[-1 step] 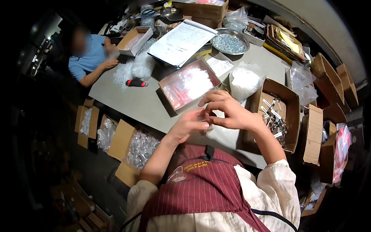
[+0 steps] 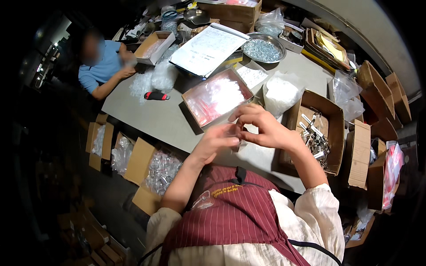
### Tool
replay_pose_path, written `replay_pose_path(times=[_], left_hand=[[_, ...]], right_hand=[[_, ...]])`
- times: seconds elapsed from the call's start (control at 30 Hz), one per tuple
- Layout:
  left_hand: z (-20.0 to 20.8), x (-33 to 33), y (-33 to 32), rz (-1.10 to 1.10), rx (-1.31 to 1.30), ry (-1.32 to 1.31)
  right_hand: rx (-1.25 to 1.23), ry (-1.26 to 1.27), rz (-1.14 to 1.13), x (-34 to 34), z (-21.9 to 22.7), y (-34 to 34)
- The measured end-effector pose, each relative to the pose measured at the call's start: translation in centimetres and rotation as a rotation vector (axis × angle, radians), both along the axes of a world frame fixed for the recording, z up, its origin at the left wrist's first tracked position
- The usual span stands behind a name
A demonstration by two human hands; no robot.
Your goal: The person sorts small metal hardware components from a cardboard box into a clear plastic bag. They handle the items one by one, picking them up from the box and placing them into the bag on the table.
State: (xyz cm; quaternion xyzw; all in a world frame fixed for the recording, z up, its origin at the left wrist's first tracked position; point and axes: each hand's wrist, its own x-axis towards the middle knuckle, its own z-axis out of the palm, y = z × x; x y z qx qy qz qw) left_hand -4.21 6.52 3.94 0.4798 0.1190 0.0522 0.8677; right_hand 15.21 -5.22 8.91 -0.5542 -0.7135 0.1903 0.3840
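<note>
My left hand (image 2: 217,142) and my right hand (image 2: 262,126) meet over the near edge of the table. The right thumb and forefinger are pinched together beside the left fingertips. The left fingers are curled and smeared by motion, with a small, see-through piece seeming to lie among them; its kind cannot be made out. Just beyond the hands, a shallow open box (image 2: 199,119) holds glossy clear and pinkish packets and bright white pieces. To the right, a cardboard box (image 2: 339,128) contains loose metal and white clip-like parts (image 2: 316,141).
A white plastic bag (image 2: 282,92), a written pad (image 2: 208,49), a red-and-black tool (image 2: 156,95) and a round metal tray (image 2: 282,56) of small shiny pieces lie on the table (image 2: 153,116). A co-worker in a blue shirt (image 2: 103,60) sits far left. Open cartons (image 2: 141,159) stand below left.
Both hands stay in almost the same place. My left thumb and fingers have shifted slightly against the right fingertips.
</note>
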Motion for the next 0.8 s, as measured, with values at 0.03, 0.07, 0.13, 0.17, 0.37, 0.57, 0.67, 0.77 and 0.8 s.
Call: replay_pose_path(times=[0.03, 0.07, 0.13, 0.17, 0.37, 0.57, 0.67, 0.77, 0.8], left_hand=[[-0.3, 0.0, 0.1, 0.123, 0.083, -0.003], [-0.3, -0.1, 0.0, 0.247, 0.167, -0.006], [-0.5, -0.3, -0.1, 0.407, 0.248, -0.019], [-0.5, -0.4, -0.1, 0.442, 0.247, -0.029], [-0.5, -0.2, 0.1, 0.544, 0.377, -0.027], [0.1, -0.9, -0.1, 0.545, 0.968, 0.052], [-0.2, -1.7, 0.0, 0.564, 0.956, 0.047], [-1.3, -3.4, 0.2, 0.626, 1.049, 0.005], [-1.1, -4.3, 0.3, 0.610, 1.047, -0.002]], right_hand=[[-0.029, 0.068, -0.049, -0.1, 0.0, -0.1], [-0.084, 0.187, -0.114, 0.3, -0.7, -0.1], [-0.177, 0.207, -0.223, -0.1, -0.4, -0.2], [-0.225, 0.234, -0.257, -0.4, 0.2, -0.3], [-0.108, 0.347, -0.263, -1.0, -1.9, 0.1], [-0.098, 0.240, -0.140, -2.8, -2.7, 1.2], [-0.174, 0.153, -0.135, -3.2, -2.8, 1.6], [-0.231, 0.149, -0.075, -4.4, -3.2, 2.4], [-0.234, 0.154, -0.050, -4.9, -3.4, 2.7]])
